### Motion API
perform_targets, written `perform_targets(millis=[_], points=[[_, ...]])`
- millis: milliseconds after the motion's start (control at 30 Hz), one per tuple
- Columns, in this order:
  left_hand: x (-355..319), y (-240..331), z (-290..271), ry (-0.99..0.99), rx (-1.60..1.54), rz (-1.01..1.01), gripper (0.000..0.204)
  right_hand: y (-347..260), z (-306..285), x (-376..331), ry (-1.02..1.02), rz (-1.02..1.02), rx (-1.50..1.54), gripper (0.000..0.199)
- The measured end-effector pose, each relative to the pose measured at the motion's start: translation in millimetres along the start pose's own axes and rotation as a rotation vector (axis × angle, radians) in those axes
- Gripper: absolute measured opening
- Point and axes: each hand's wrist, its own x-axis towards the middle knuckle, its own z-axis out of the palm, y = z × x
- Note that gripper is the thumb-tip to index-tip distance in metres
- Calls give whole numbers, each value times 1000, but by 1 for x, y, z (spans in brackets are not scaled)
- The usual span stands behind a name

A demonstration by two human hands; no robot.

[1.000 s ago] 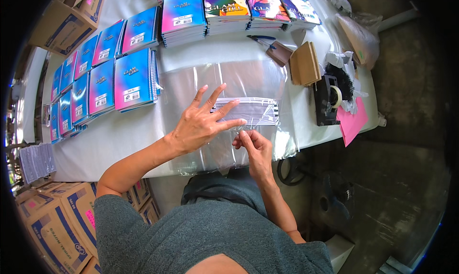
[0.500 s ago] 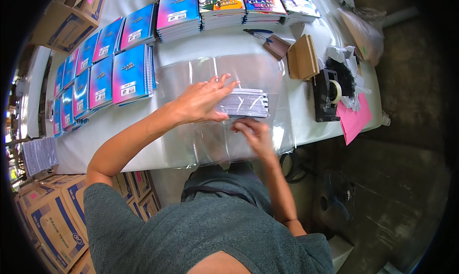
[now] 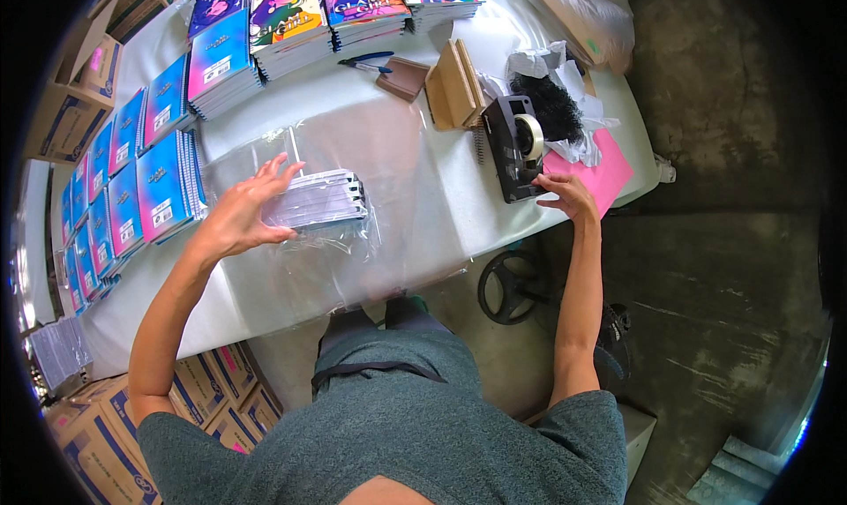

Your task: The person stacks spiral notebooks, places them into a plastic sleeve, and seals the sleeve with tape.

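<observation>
looks like taping time, left hand (image 3: 236, 216) spread wide round the wrapped stack (image 3: 319, 198), right hand (image 3: 575, 196) at the tape dispenser (image 3: 505, 145), can't tell if gripping, clean pinch needed next imo

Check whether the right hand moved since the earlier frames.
Yes: the right hand went right, from beside the wrapped stack to the near end of the tape dispenser.

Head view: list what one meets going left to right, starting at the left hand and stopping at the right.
Left hand, stack in plastic, brown block, tape dispenser, right hand.
</observation>
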Motion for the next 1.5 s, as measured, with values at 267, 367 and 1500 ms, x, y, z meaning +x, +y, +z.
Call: perform_targets(millis=[267, 367, 1500], points=[[3, -2, 0, 1, 4, 27, 97, 82, 20, -28, 392, -496, -51, 13], [1, -11, 0, -6, -51, 74, 101, 68, 46, -47, 1057, -352, -1074, 12], [-106, -123, 99, 1002, -1283, -115, 91, -90, 538, -48, -652, -362, -2750, 53]])
